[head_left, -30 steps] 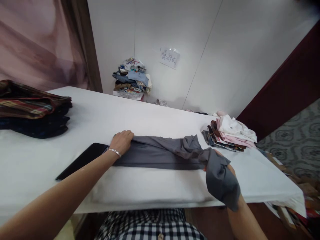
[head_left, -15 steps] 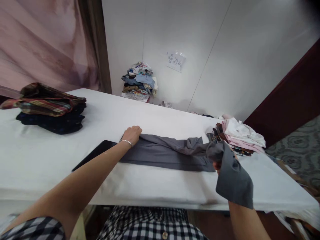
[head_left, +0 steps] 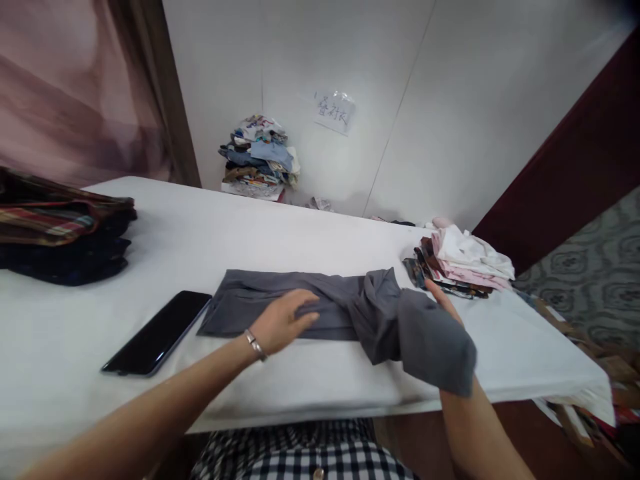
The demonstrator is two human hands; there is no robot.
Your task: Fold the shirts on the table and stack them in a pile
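A grey garment (head_left: pixel 320 303) lies in a long folded strip across the white table, its right end bunched and lifted. My left hand (head_left: pixel 287 320) hovers over or rests lightly on the strip's middle, fingers apart and holding nothing; contact is unclear. At the right end, my right hand (head_left: pixel 447 303) is mostly covered by a loose flap of the grey cloth, which drapes over the wrist. One stretched digit shows beyond the fabric; the rest of the grip is hidden. A black phone (head_left: pixel 159 333) lies flat just left of the garment.
Dark and plaid folded clothes (head_left: pixel 63 230) form a pile at the left. White, pink and patterned clothes (head_left: pixel 470 260) are stacked at the back right. Beyond the white table (head_left: pixel 280 233), a mixed clothes pile (head_left: pixel 260 160) stands by the wall below a handwritten sign (head_left: pixel 335 112).
My left hand has let go of the garment's left end and moved right over its middle. My right hand has brought the draped end slightly left. The view has shifted, showing the whole phone.
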